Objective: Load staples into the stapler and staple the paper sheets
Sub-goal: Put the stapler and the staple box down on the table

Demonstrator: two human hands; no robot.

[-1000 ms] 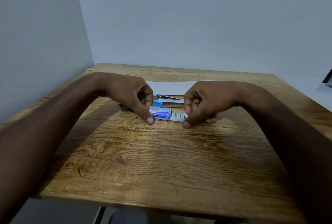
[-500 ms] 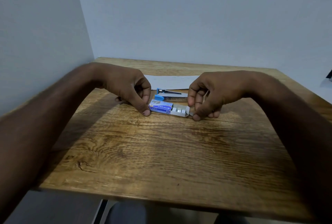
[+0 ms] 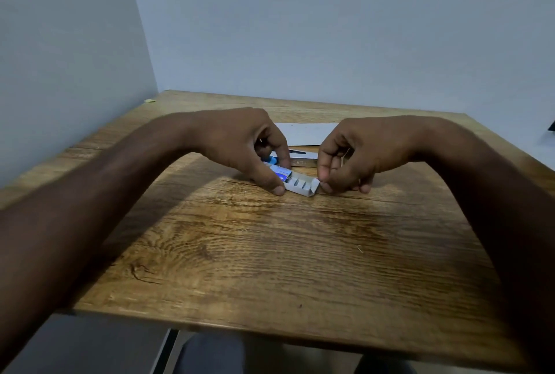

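Wood-grain tabletop (image 3: 270,253), pale walls behind. Near its middle, a small staple box (image 3: 295,182): blue-printed sleeve at the left end, white inner tray drawn out to the right, grey rows of staples (image 3: 300,185) showing in the tray.

Left hand (image 3: 240,145) curled over the sleeve end, grip closed on the box: thumb tip pressed low at the near edge, fingers folded over the far side, so most of the sleeve hidden under the hand. Box tilted a little, right end lower toward the near edge.

Right hand (image 3: 357,154) curled too, fingers bent inward, grip narrowed to a pinch at the tray's right end; thumb and forefinger tips touching or just beside the white end flap. Cannot tell whether the flap is truly clamped or only touched. Other fingers tucked down, knuckles resting on the wood.

Just beyond both grips, between the hands, stapler (image 3: 295,159) lying flat: blue tip peeking out beside the left fingers, metal bar running right, dark upper arm raised slightly above it. Partly hidden by both hands.

Farther back from the grips, white paper (image 3: 303,133) flat on the tabletop, its near edge just behind the stapler. Both forearms bare, reaching in from the near corners.
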